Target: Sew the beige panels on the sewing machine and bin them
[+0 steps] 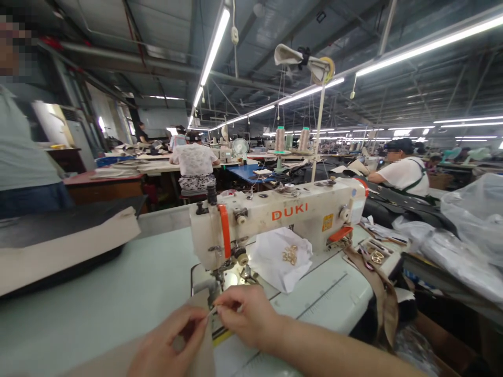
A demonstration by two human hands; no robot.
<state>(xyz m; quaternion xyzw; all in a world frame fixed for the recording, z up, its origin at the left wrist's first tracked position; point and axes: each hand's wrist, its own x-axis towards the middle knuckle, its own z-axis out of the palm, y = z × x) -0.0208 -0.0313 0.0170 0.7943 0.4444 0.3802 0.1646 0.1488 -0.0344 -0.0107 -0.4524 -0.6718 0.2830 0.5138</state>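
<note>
My left hand (171, 337) and my right hand (251, 318) meet just in front of the needle area of a white sewing machine (259, 212). Thumb and finger of each are pinched on a short, narrow pale strip (212, 310); its exact kind is too small to tell. Beneath my left hand lies a beige fabric panel (206, 348), partly covered by the fingers. Behind my right hand, a white sheet (271, 259) on the machine bed carries several small gold metal fittings (290, 255).
Dark and beige panels (70, 246) are stacked on the left of the pale green table (153, 283). A small tray (379, 254) with scissors and a brown strap (387, 309) sit at the right end. Plastic-wrapped goods (451, 251) lie beyond. A person (27, 141) stands at left.
</note>
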